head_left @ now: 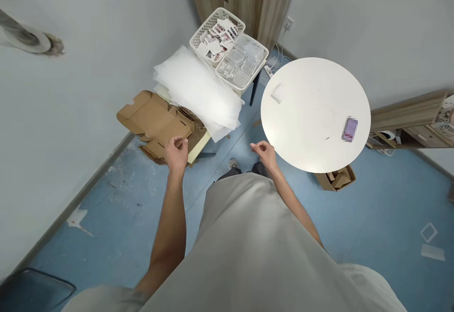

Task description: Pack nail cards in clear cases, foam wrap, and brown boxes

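My left hand [176,153] hovers in front of the flattened brown cardboard boxes [156,118], its fingers loosely curled. A gap shows between thumb and forefinger, and nothing is visible in it. My right hand [265,153] is raised beside the near left edge of the round white table [308,146]. Its fingers are bent but apart from the thumb, with no object seen in them. A stack of thin white sheets [200,90] lies behind the cardboard, overlapping it.
Behind the sheets stand a white basket of printed cards [194,42] and a white tray of clear plastic boxes [241,88]. A small white piece [278,93] and a blurred purple item [350,129] lie on the table. An open carton [328,183] sits beneath it.
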